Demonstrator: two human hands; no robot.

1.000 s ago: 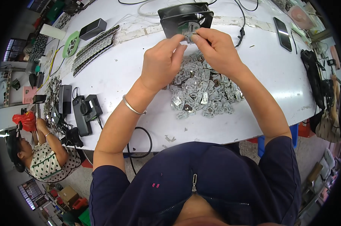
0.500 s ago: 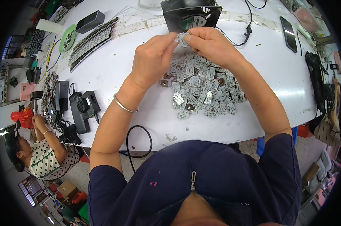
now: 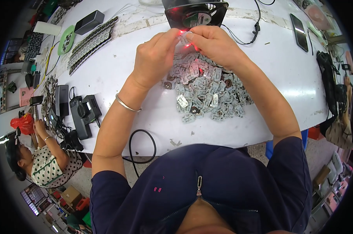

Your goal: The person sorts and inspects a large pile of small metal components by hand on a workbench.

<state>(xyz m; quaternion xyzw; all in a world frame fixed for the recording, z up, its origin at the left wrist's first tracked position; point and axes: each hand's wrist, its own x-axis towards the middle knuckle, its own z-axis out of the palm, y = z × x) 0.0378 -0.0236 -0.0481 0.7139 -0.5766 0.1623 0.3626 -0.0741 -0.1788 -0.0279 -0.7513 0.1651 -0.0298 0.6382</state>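
My left hand (image 3: 153,58), a silver bangle on its wrist, and my right hand (image 3: 215,43) meet in front of the black fan. Both are closed, fingertips pinching a small whitish LED module (image 3: 186,38) between them. Red light glows from it on both sides and tints my fingertips. Its far details are covered by my fingers. Just below my hands a loose heap of similar small whitish modules (image 3: 213,91) lies on the white table, with a few brown round bits (image 3: 168,85) among and beside them.
A black fan (image 3: 196,17) stands just beyond my hands. Rows of joined modules (image 3: 92,45), a green tray (image 3: 66,40) and black chargers (image 3: 84,115) lie at left. A phone (image 3: 299,33) rests at right. A black cable (image 3: 155,142) loops near the table's front edge. Another person (image 3: 47,160) works at far left.
The module between my fingers now glows red, and red light falls on the nearby heap; it was unlit before. My hands stay almost in place.
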